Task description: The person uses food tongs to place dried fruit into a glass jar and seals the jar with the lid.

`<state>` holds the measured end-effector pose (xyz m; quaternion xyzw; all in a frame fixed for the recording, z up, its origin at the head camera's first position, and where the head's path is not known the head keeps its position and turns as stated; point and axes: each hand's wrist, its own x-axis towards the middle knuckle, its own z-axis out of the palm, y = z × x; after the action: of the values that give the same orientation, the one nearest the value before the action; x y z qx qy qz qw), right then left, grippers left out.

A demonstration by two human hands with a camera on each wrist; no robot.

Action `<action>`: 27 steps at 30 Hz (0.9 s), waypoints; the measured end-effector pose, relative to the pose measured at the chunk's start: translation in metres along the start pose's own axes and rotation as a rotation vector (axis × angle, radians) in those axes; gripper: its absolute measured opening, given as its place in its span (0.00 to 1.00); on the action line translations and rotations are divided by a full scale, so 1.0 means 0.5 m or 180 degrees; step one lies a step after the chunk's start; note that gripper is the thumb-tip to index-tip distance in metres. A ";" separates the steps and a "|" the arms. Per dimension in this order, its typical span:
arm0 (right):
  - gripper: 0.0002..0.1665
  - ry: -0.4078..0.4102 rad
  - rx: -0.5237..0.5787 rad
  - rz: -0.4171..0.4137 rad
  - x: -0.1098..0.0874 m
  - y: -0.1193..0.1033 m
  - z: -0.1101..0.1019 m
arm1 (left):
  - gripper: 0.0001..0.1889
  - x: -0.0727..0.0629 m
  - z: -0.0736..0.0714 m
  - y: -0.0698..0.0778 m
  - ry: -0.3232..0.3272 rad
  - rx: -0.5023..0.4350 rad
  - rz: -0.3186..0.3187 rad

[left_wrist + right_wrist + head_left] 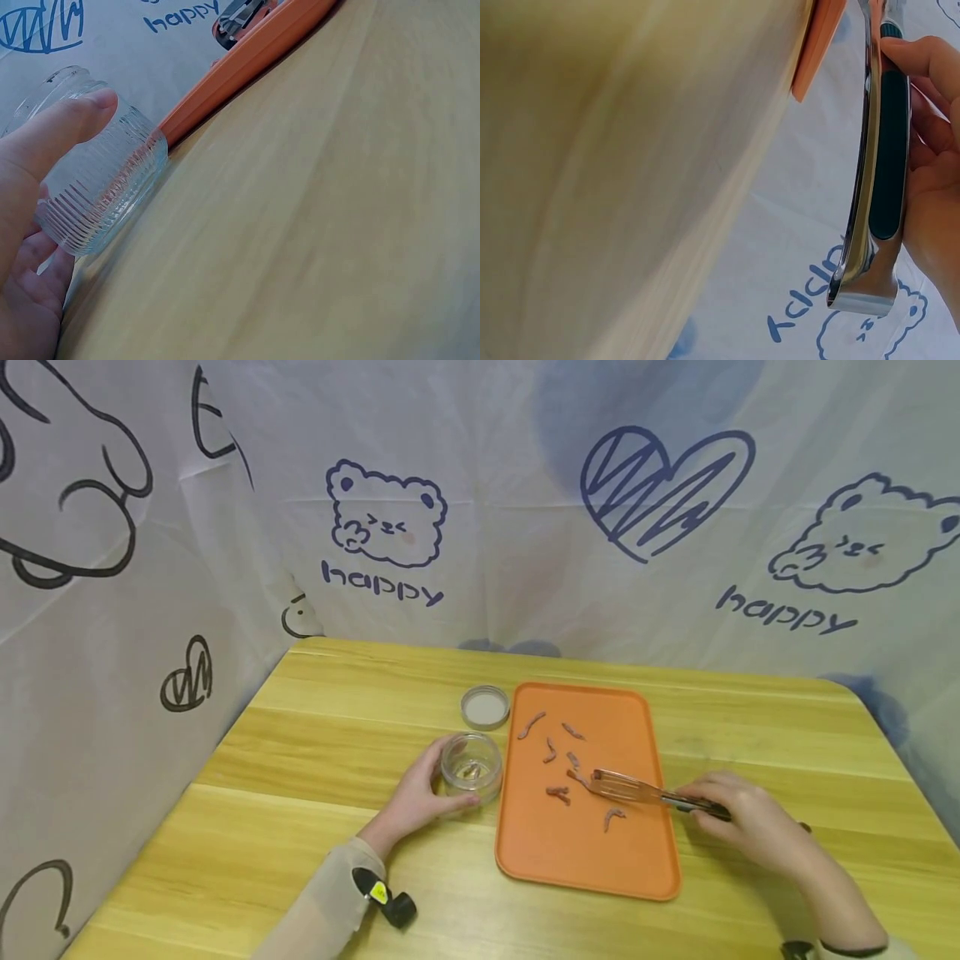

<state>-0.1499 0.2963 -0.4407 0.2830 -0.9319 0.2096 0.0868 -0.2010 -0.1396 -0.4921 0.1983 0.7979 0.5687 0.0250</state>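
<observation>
A ribbed clear glass jar (486, 783) stands beside the orange tray, its mouth uncovered. My left hand (416, 800) grips it round the side, with the thumb across the glass (124, 172) in the left wrist view. A small piece shows at the jar's bottom. Metal tongs (626, 787) with a dark green handle pad (889, 165) are held in my right hand (753, 820). Their slotted end reaches over the tray, right at a thin brownish worm-like strip (577, 778). Several similar strips lie scattered on the tray (585, 864).
A round jar lid (484, 708) lies on the wooden table (337, 727) behind the jar, near the tray's far left corner. White cloth (510, 527) with blue drawings hangs behind the table and along its left side.
</observation>
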 end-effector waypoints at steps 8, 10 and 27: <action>0.20 0.0056 -0.0007 -0.0029 -0.001 -0.001 0.000 | 0.48 0.001 0.001 -0.014 0.0006 0.0008 0.0071; 0.20 0.0060 -0.0001 -0.0029 -0.002 -0.001 -0.001 | 0.47 0.001 0.001 -0.013 0.0006 -0.0006 0.0074; 0.21 0.0218 -0.0028 -0.0074 -0.003 -0.007 -0.005 | 0.47 -0.002 0.004 0.000 -0.0011 -0.0082 0.0073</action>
<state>-0.1467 0.2951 -0.4378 0.2860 -0.9259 0.2141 0.1224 -0.1995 -0.1379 -0.4930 0.2081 0.7882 0.5787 0.0224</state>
